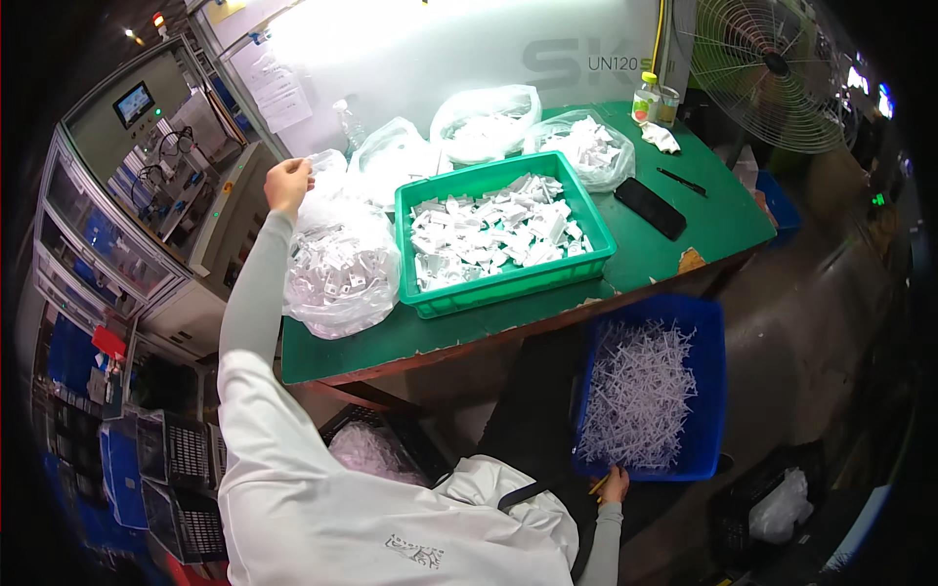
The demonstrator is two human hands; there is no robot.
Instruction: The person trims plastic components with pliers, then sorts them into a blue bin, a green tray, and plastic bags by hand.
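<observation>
My left hand is closed at the left edge of a clear plastic bag filled with small white plastic parts. At the green table's left side, this bag stands against a green tray that holds a heap of similar white parts. Low on the right, my right hand is closed around a slim yellow thing, mostly hidden by the fingers. That hand is beside the near rim of a blue bin, which holds many thin white plastic sticks.
More bags of white parts line the table's back. A phone, a pen and a yellow-capped bottle lie or stand at right. A large fan is beyond. Black crates and a machine are at left.
</observation>
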